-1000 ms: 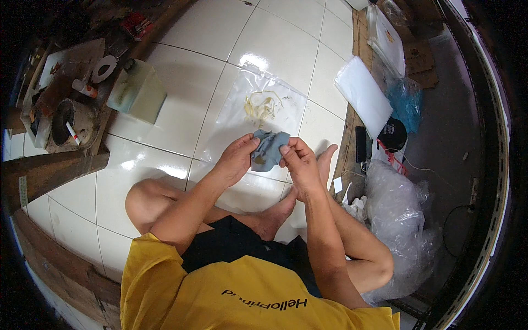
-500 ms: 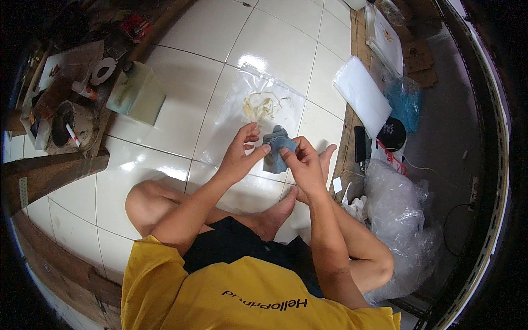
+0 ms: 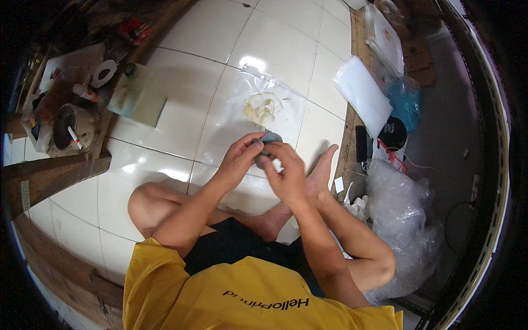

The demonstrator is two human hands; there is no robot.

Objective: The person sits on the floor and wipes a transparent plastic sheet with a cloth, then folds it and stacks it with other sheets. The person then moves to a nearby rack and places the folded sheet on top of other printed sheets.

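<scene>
Both of my hands meet around a small blue-grey cloth (image 3: 268,137), bunched up and largely hidden by the fingers. My left hand (image 3: 236,160) is closed on its left side, thumb and fingertips pressed against it. From the right, my right hand (image 3: 286,171) curls its fingers over the top and pinches the cloth too. Just beyond the hands a clear plastic bag (image 3: 226,122) lies flat on the tiles. On it rests a loose heap of pale yellow strands (image 3: 261,108) that look like rubber bands.
At the left, a squarish plastic jug (image 3: 140,96) of pale liquid stands beside a cluttered wooden bench (image 3: 93,157). To the right are a stack of clear plastic sheets (image 3: 360,93), a black phone (image 3: 361,144) and a big crumpled plastic bag (image 3: 399,231). My crossed legs are close below my hands.
My hands have drawn together, the right one moving left and turning over the cloth. The cloth was spread wider before; now it is gathered smaller and mostly covered.
</scene>
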